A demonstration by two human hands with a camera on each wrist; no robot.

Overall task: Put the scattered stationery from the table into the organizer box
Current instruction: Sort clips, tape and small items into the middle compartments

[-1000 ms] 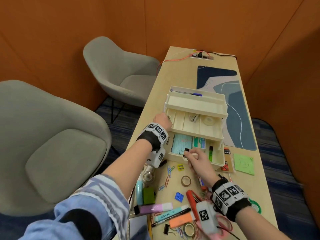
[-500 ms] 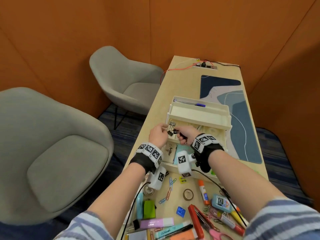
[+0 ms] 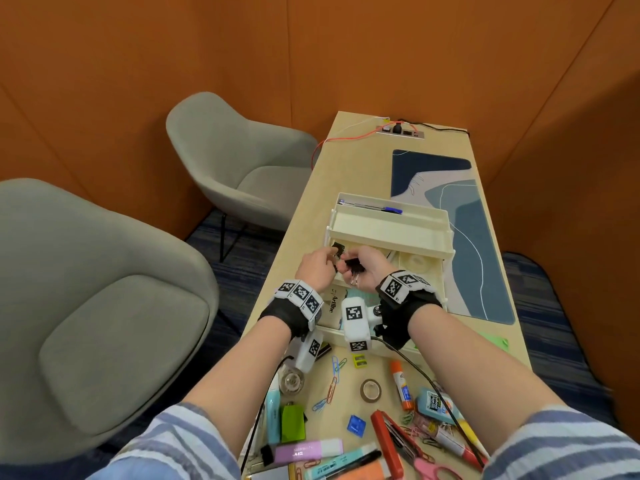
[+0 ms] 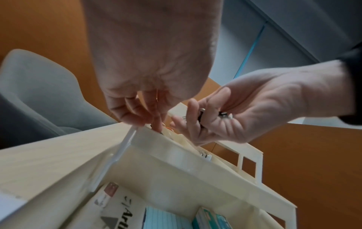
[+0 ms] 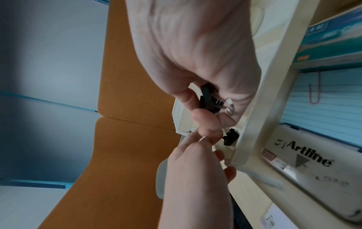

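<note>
The cream tiered organizer box (image 3: 388,230) stands mid-table. Both hands meet over the left compartment of its middle tier. My right hand (image 3: 349,268) lies palm up with its fingers curled round black binder clips (image 5: 208,99), their wire handles showing in the palm (image 4: 225,115). My left hand (image 3: 330,258) pinches another black binder clip (image 5: 231,136) by its wire, just inside the compartment's rim. The lower tier holds an Artline box (image 5: 305,156), a blue pad (image 5: 323,96) and a teal box (image 4: 211,220).
Loose stationery covers the near end of the table: a glue stick (image 3: 401,389), a tape roll (image 3: 370,390), red stapler (image 3: 386,441), pink scissors (image 3: 426,465), paper clips and highlighters. A blue desk mat (image 3: 478,254) lies to the right of the box. Two grey chairs (image 3: 239,168) stand on the left.
My right hand rose from the front of the lower tier to the middle tier's left compartment, carrying clips. The left hand moved in from the box's left side to meet it.
</note>
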